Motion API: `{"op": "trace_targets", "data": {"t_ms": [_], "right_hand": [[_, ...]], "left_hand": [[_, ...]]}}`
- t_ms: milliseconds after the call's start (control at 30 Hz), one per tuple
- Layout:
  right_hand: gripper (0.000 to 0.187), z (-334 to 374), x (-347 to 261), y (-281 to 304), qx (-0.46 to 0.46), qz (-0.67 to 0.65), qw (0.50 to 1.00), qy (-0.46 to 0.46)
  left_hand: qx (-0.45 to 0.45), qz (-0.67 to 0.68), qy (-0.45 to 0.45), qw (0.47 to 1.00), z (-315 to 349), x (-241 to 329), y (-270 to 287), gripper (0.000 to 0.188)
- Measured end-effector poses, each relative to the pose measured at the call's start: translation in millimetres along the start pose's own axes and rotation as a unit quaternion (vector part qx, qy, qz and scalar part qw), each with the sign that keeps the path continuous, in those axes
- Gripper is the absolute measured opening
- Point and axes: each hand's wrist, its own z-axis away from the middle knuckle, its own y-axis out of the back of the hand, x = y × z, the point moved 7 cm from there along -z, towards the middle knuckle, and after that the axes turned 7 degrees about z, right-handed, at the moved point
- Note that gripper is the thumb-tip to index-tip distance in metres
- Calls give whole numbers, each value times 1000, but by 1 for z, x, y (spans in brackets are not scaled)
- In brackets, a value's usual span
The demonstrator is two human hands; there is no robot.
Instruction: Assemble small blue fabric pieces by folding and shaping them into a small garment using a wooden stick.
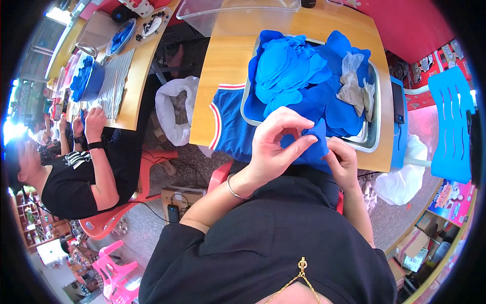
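Between my two hands is a small blue fabric piece [319, 138], held up over the near edge of the table. My left hand [281, 144] pinches its upper edge between thumb and fingertips. On its right side, my right hand [343, 161] grips it with thumb and bent fingers. Just beyond them stands a metal tray [373, 137] heaped with blue petal-shaped fabric pieces [291, 68], lighter on the left and darker on the right. A crumpled clear plastic bag [350, 86] lies on the darker pieces. Dark blue cloth with red-and-white trim [230, 121] is spread left of the tray.
A clear plastic bin [238, 12] stands at the table's far edge. At the right are a phone [398, 104] and a blue slotted chair back [452, 124]. A white-lined bin [169, 109] stands on the floor to the left. Another person [81, 177] works at a neighbouring table.
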Motion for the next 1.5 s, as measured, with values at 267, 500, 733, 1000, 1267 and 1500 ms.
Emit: {"op": "trace_targets", "data": {"t_ms": [267,500,733,1000,1267,1500], "right_hand": [[17,2,3,2,26,0,1000,12],[21,-1,-2,4,57,0,998,41],[19,-2,-2,3,33,8,999,35],[16,0,0,0,-20,-33,999,-3],[15,8,8,-17,-112,-293,937,-152],[24,-6,-11,8,14,25,1000,-3]], "left_hand": [[-26,-60,-1,998,1,0,2,27],[-46,-45,-7,998,-2,2,0,26],[-57,26,69,996,-3,-12,0,25],[-93,82,134,983,-3,-19,-4,25],[-74,122,172,975,-3,-11,-7,24],[-50,134,117,983,-4,-1,-1,24]]}}
